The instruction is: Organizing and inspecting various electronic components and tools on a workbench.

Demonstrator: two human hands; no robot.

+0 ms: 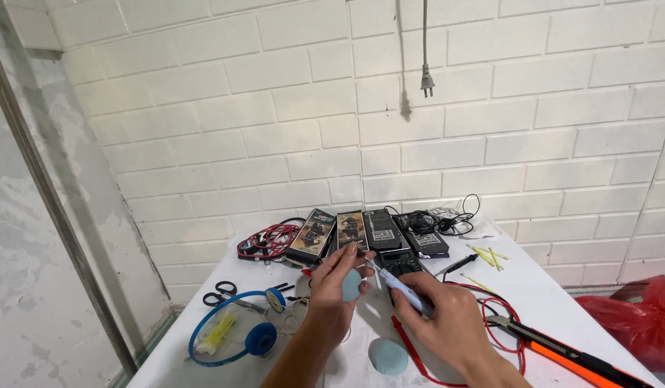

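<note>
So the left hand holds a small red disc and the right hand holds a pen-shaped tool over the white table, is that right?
Not quite: the disc in the left hand is pale blue, not red, as the head view shows. The rest stands: the right hand holds a pen-shaped tool over the white table.

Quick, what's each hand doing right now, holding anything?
Left hand: closed, pinching a small light-blue round pad between its fingertips.
Right hand: closed around a pale pen-shaped tool, its tip pointed toward the pad.
</note>
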